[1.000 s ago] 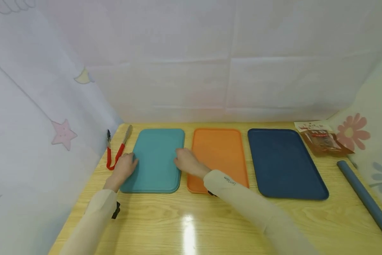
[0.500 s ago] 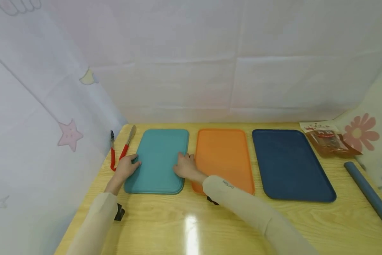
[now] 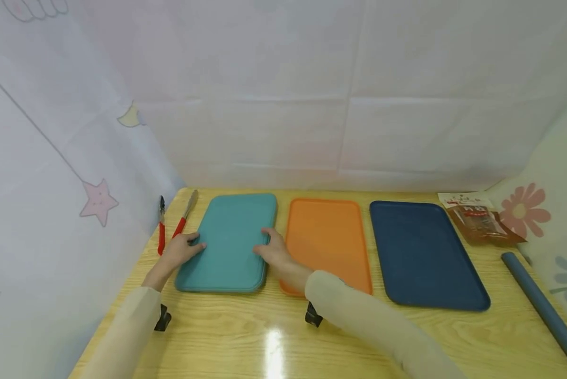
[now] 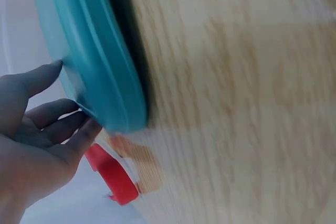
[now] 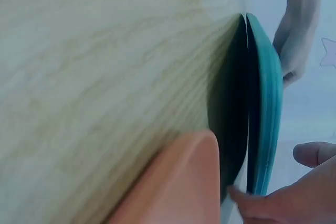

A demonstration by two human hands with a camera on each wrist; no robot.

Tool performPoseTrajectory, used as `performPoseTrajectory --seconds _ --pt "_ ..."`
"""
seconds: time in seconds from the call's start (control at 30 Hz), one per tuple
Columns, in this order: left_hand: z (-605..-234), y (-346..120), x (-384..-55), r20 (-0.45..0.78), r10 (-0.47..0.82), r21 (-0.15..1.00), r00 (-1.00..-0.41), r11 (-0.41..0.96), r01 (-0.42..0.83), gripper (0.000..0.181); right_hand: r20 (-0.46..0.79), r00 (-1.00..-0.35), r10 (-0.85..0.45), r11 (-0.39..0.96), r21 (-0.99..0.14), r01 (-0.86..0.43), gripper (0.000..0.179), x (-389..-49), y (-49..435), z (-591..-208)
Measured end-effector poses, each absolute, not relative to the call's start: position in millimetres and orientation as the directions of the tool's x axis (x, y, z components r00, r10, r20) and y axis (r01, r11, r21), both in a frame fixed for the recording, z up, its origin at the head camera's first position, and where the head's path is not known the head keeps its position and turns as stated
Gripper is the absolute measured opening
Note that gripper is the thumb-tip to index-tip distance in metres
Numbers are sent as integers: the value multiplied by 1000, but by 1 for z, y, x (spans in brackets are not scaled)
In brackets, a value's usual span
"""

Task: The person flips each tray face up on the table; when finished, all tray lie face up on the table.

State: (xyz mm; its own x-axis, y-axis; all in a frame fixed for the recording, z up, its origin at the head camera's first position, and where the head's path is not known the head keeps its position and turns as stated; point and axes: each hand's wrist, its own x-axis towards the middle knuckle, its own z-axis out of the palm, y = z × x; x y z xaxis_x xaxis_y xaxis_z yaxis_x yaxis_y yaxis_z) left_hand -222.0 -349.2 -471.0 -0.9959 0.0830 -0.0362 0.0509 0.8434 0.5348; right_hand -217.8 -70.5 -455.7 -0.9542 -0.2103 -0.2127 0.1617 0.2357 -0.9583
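Note:
At the table's left lies a teal tray (image 3: pixel 233 242) with a layered rim, perhaps two stacked trays. My left hand (image 3: pixel 178 251) grips its left edge, thumb on top and fingers at the side. On the opposite edge, my right hand (image 3: pixel 276 254) holds it between thumb and fingers. A dark gap shows below the teal tray (image 5: pixel 270 98) in the right wrist view, so that side is off the table. Red-handled tongs (image 3: pixel 179 227) lie just beyond my left hand, partly hidden by it.
An orange tray (image 3: pixel 326 242) lies right of the teal one, under my right forearm. Beyond it are a dark blue tray (image 3: pixel 427 255), a brown snack packet (image 3: pixel 482 221) and a grey-blue roll (image 3: pixel 544 305). Fabric hangs behind the wooden table (image 3: pixel 217 337).
My right thumb and fingers have spread around the teal tray's right edge, and that edge has come up slightly. The left hand stays at the left edge. The head view has shifted a little.

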Motion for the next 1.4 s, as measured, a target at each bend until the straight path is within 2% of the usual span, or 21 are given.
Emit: performPoseTrajectory --seconds 0.2,0.47,0.57,0.8,1.0,1.17,1.4 --pt "-471 -355 -221 -13 115 538 -993 838 89 52 -153 -973 -174 132 -983 131 52 -230 -55 -442" --pt "-477 -359 -219 70 129 505 -989 850 146 39 -129 -960 -247 -85 -984 155 53 -238 -48 -429" --pt "-476 -356 -215 79 131 485 -988 861 153 37 -119 -954 -276 -126 -979 158 57 -238 -48 -425" --pt "-472 -353 -192 80 130 471 -988 869 152 38 -144 -940 -311 -141 -971 195 71 -238 -48 -423" --pt "-467 -349 -163 6 123 508 -992 854 109 53 -169 -927 -335 -167 -958 235 78 -237 -49 -415" --pt "-461 -346 -144 -30 160 531 -987 839 120 60 -160 -929 -334 -189 -954 232 78 -237 -51 -402" --pt "-456 -348 -125 -44 199 609 -979 782 132 58 -151 -923 -355 -195 -953 231 77 -238 -53 -387"
